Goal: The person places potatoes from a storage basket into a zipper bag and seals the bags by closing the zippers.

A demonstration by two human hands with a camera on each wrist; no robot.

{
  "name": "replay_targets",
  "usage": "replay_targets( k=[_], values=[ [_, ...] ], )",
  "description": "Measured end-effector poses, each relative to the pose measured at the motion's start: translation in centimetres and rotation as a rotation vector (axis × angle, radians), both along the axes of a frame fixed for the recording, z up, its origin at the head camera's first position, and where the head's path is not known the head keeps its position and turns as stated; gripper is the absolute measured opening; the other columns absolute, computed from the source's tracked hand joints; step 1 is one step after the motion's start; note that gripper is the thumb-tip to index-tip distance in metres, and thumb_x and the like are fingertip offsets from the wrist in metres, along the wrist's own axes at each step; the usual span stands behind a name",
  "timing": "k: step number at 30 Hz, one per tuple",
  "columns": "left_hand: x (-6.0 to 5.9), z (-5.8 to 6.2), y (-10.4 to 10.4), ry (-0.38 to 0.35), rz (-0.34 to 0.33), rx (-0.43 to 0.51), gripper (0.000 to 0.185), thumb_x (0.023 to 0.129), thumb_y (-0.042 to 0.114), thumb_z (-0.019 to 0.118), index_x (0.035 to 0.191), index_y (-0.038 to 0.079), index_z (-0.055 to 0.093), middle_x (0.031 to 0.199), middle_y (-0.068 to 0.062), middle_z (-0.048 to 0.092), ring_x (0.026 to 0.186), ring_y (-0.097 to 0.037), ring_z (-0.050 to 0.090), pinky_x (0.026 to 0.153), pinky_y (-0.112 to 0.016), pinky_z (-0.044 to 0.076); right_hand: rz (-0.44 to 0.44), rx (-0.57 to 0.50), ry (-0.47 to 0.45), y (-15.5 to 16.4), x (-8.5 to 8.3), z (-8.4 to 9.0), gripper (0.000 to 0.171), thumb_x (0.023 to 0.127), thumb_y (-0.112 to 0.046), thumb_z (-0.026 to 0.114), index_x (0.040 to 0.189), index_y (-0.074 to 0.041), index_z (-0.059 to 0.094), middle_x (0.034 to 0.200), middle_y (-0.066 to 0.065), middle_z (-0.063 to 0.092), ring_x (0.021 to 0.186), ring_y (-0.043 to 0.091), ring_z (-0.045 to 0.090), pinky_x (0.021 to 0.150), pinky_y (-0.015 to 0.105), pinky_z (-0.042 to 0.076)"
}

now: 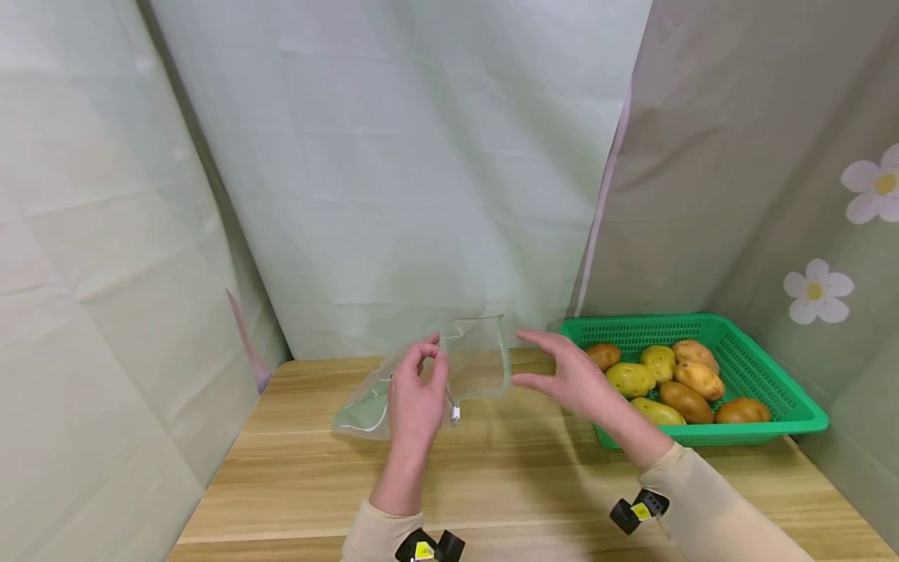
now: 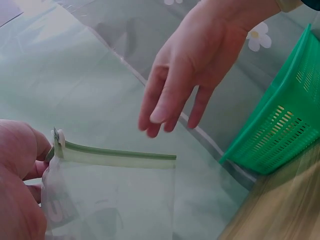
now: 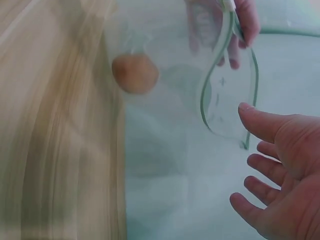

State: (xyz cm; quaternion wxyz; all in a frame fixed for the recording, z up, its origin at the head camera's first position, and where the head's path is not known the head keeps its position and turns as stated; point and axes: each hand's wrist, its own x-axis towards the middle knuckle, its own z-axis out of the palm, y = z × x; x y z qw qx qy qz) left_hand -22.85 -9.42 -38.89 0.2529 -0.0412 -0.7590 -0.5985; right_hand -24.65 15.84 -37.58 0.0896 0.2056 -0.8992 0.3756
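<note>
A clear zip bag [image 1: 479, 355] with a green-edged mouth and a white slider [image 1: 456, 412] hangs over the table's back part, its lower end stretching left. My left hand [image 1: 419, 390] pinches the bag at one edge of the mouth, fingertips near the slider in the left wrist view. In the right wrist view the mouth gapes, and a blurred brown, potato-like shape [image 3: 135, 73] shows at the bag's lower part. My right hand [image 1: 572, 377] is just right of the mouth, thumb and fingers spread apart, holding nothing.
On the right of the wooden table [image 1: 506, 484] stands a green plastic basket [image 1: 772, 375] with several potatoes [image 1: 684, 400] in it, partly behind my right forearm. Pale cloth curtains [image 1: 421, 172] enclose the table at the back and sides.
</note>
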Motion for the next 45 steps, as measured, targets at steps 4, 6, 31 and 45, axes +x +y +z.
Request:
replay_targets(
  k=[4,6,31,45],
  values=[
    [0.0,0.0,0.0,-0.006,0.001,0.007,0.008,0.106,0.011,0.066,0.098,0.011,0.067,0.143,-0.004,0.073,0.148,-0.032,0.056,0.125,-0.053,0.041,-0.023,0.027,0.004,1.6,-0.1,0.2,0.075,0.101,-0.034,0.085,0.166,-0.017,0.052,0.170,0.014,0.048,0.157,0.045,0.038,0.120,0.072,0.039],
    [0.0,-0.1,0.0,-0.003,0.002,0.009,0.008,0.106,0.011,0.066,0.098,0.011,0.067,0.143,-0.004,0.073,0.148,-0.032,0.056,0.125,-0.053,0.041,-0.039,0.050,0.010,2.4,-0.2,0.2,0.076,0.101,-0.035,0.085,0.166,-0.016,0.051,0.170,0.015,0.046,0.157,0.047,0.037,0.119,0.073,0.039],
    [-0.1,-0.1,0.0,-0.004,0.002,-0.008,0.009,0.107,0.012,0.066,0.098,0.010,0.067,0.144,-0.005,0.073,0.147,-0.032,0.056,0.124,-0.054,0.043,-0.104,0.167,-0.017,9.0,-2.9,0.3,0.093,0.100,-0.034,0.085,0.171,-0.002,0.034,0.176,0.028,0.030,0.157,0.058,0.026,0.120,0.079,0.029],
    [0.2,0.0,-0.1,0.000,-0.010,-0.017,0.009,0.108,0.013,0.065,0.099,0.010,0.066,0.144,-0.004,0.073,0.148,-0.032,0.055,0.124,-0.054,0.043,-0.118,0.235,-0.048,11.4,-4.1,-0.3,0.097,0.099,-0.033,0.086,0.169,0.006,0.032,0.171,0.036,0.032,0.153,0.061,0.031,0.121,0.076,0.031]
  ],
)
